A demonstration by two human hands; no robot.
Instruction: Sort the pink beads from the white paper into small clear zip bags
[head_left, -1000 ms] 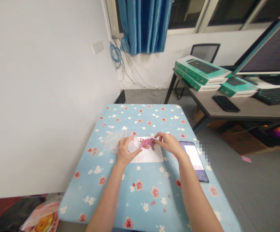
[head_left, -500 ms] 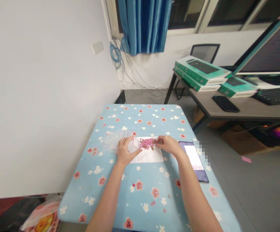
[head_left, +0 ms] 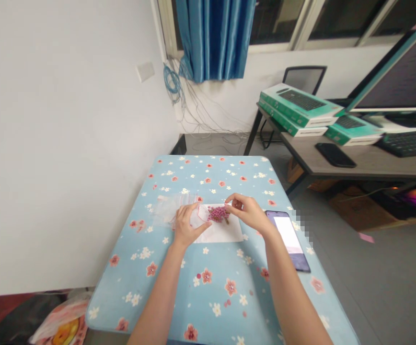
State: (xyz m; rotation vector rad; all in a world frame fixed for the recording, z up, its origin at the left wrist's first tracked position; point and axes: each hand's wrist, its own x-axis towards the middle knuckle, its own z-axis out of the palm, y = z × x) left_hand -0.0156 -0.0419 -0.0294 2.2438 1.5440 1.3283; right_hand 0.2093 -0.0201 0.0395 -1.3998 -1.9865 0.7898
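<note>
A white sheet of paper (head_left: 229, 234) lies on the table, bearing a small heap of pink bead-like pieces (head_left: 217, 214) and a few brownish bits at its edge. My left hand (head_left: 186, 226) rests on the paper's left side, thumb and fingers spread, over a clear plastic bag (head_left: 202, 211) with a red edge line. Just above the heap's right side is my right hand (head_left: 246, 212), thumb and forefinger brought together in a pinch. Whatever sits between those fingertips is too small to make out.
More clear plastic bags (head_left: 163, 208) lie left of my left hand. A phone (head_left: 289, 239) with a lit screen is by the right edge of the flowered table (head_left: 208, 306). Green keyboard boxes (head_left: 301, 108) and a dark phone (head_left: 335, 155) sit on the desk beyond.
My right hand has lifted slightly and shifted left, from the heap's right edge to just above it. My left hand has stayed in place.
</note>
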